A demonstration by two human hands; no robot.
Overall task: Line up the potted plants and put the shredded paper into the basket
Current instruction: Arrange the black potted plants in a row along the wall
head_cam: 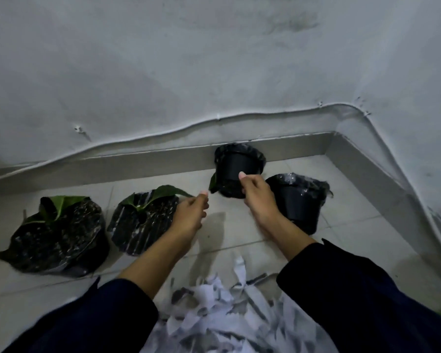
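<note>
Right hand (256, 193) fingers curled at tipped pot (237, 169); left hand (190, 215) loosely closed

From my feed, the shredded paper (229, 317) is cut off by the bottom edge. The right hand (259, 197) hides part of the far pot (237, 166); its grip is indeterminable.
</note>
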